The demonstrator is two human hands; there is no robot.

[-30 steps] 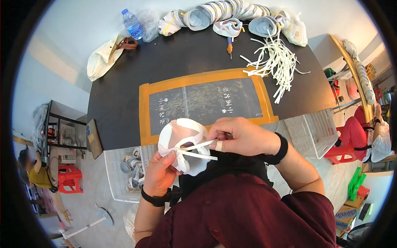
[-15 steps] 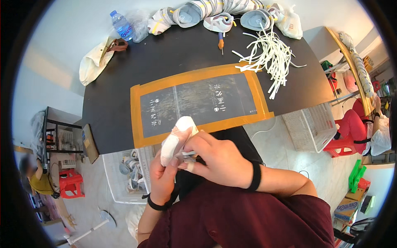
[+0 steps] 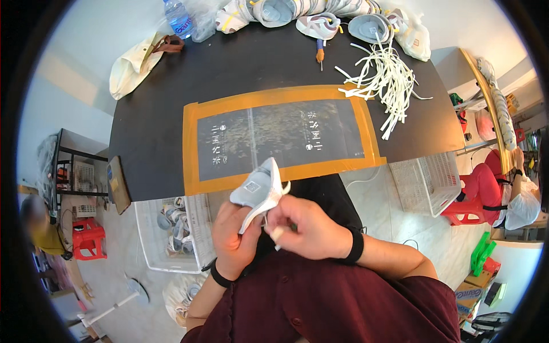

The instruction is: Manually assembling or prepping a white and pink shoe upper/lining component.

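One grip, your left hand (image 3: pixel 233 239), pinches the shoe upper (image 3: pixel 260 184), now turned, its grey lining (image 3: pixel 245 197) upward and seemingly reachable; at four o'clock your right hand (image 3: pixel 311 228) curls, hold unclear.

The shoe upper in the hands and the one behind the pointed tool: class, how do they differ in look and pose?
Pose: the held shoe upper is tilted in the left hand; the tabletop shoe upper rests on the table.
Look: the held shoe upper shows mostly its grey inside; the tabletop shoe upper shows a white and brownish outside, with a yellow tab.
Shared: both have white parts.
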